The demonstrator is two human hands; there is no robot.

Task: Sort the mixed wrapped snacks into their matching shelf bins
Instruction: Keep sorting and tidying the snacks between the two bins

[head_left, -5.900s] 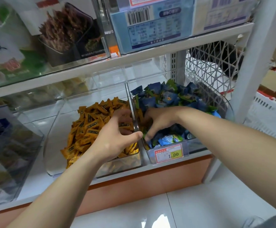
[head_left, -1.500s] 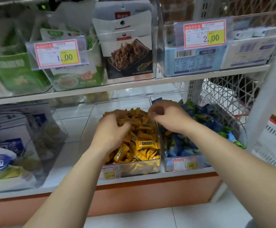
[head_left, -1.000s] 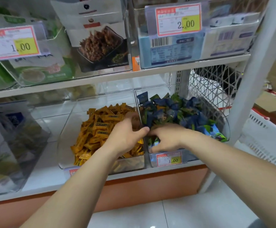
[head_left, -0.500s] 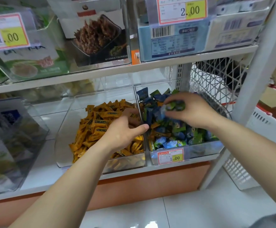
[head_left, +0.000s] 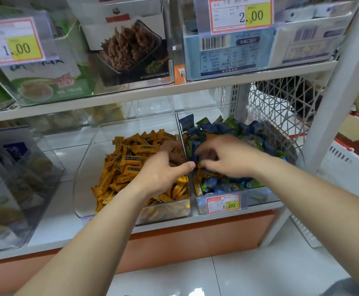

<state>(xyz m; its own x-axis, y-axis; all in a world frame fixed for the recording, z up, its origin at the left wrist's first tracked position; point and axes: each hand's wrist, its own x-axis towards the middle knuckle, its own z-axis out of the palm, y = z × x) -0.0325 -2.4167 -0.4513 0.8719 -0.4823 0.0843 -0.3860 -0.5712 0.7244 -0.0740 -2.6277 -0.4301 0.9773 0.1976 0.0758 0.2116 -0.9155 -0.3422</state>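
We note orange wrapped snacks (head_left: 129,165) heaped in left clear bin (head_left: 84,167). Right of it, adjoining clear bin (head_left: 259,195) holds blue-green wrapped snacks (head_left: 219,127); few orange strays (head_left: 206,175) near its front.

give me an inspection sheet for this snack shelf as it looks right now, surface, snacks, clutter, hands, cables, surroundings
Surface: white lower shelf holding clear bins side by side; orange base panel below.
Job's things: orange-wrapped snacks fill the middle bin; blue and green wrapped snacks fill the right bin. A few orange wrappers lie in the right bin near its front.
Clutter: price tag on the right bin's front; boxed goods in the upper-shelf bins.
Hands: left hand over the orange snacks, thumb at the divider; right hand in the right bin, fingers curled; whether either grips anything cannot be told.
Cables: nothing seen.
Surroundings: white lattice basket, tiled floor.
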